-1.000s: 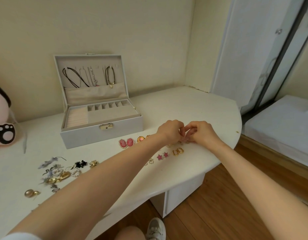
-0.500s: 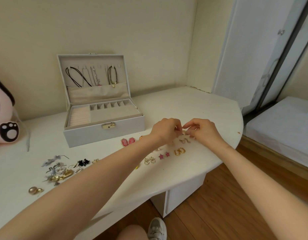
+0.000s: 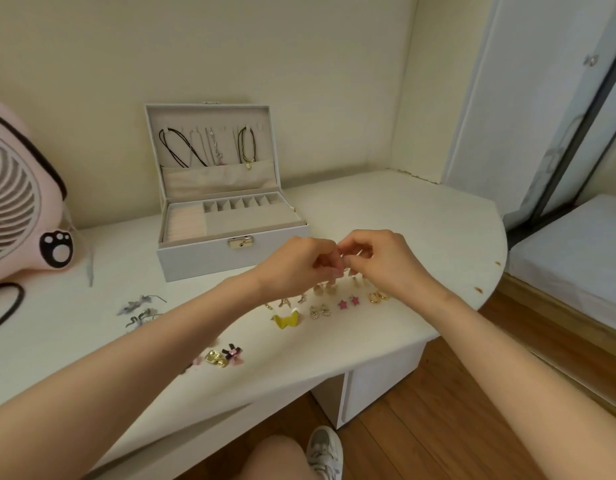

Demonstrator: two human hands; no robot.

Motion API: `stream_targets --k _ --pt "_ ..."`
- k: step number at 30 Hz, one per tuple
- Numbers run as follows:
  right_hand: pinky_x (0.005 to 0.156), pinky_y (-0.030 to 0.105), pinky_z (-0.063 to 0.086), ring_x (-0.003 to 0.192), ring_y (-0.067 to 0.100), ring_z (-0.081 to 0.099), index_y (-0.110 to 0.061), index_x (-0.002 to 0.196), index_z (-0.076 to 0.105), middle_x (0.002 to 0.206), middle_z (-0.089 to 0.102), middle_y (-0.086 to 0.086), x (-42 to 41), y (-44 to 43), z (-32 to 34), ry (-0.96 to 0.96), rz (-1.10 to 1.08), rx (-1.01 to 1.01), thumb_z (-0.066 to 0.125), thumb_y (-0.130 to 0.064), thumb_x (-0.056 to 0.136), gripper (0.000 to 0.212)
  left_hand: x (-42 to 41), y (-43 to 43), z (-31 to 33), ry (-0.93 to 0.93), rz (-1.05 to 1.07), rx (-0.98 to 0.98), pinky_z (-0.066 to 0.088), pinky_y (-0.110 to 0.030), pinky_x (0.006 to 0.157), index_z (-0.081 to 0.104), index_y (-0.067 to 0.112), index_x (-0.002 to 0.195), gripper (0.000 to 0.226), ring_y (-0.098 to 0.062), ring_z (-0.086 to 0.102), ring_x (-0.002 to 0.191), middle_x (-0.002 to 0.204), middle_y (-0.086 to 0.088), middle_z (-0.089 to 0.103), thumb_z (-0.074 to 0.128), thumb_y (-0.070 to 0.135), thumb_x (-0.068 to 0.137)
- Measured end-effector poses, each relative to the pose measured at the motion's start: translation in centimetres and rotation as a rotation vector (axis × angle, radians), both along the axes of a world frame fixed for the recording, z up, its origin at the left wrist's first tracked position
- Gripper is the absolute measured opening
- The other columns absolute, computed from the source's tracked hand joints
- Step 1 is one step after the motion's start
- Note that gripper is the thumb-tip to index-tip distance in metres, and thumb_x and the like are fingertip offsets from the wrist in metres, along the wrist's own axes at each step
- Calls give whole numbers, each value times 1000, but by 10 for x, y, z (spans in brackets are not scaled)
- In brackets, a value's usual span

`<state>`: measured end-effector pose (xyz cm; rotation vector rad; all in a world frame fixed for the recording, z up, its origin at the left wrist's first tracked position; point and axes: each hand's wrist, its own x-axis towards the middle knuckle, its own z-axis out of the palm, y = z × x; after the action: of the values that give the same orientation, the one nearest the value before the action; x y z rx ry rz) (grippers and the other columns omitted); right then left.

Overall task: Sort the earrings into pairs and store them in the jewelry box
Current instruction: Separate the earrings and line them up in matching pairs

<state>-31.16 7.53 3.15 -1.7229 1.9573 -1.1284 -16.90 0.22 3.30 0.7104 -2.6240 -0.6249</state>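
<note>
Fingertips of left hand (image 3: 296, 268) and right hand (image 3: 386, 261) pinch a tiny item, hidden between them, above small gold earrings (image 3: 325, 289) on white surface (image 3: 421, 220).

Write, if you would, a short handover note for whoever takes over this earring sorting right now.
Hands: the left hand and right hand meet fingertip to fingertip above the table. They appear to pinch a small earring, which the fingers hide.
Box: the jewelry box is open with its lid upright, beyond the hands. No earrings show in its tray.
Done: pairs are laid out near the front edge, such as the pink stars and gold hoops.
Left: pair the loose pieces to the left, such as the grey earrings and black bow. Then store everything in the box.
</note>
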Motion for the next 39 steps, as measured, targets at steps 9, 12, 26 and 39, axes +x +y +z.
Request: stream_targets --k 9,12,26,39 --pt "59 10 44 65 5 58 -24 87 72 80 67 -8 49 4 -5 31 164 21 67 -14 82 13 75 1 4 -20 47 -22 37 -8 59 66 16 87 6 0 55 67 76 10 64 63 22 86" --pt "67 13 45 67 1 56 -24 87 72 83 66 -10 68 5 -10 82 262 68 67 -13 81 13 104 2 4 -59 62 -25 37 -7 59 65 18 84 3 2 54 69 72 14 61 64 20 85" --pt "65 17 41 66 -4 48 -26 82 71 80 60 -15 114 1 -23 279 548 227 75 -24 75 8 175 0 -11 -287 -47 15 41 -17 74 60 38 79 11 -4 49 86 92 19 55 69 43 76" --pt "78 25 45 80 8 59 -21 72 69 91 67 -8 112 -9 -15 120 422 94 75 -21 76 8 179 0 -20 -317 -46 -73 40 -17 75 54 38 82 20 3 45 87 85 18 57 72 44 74"
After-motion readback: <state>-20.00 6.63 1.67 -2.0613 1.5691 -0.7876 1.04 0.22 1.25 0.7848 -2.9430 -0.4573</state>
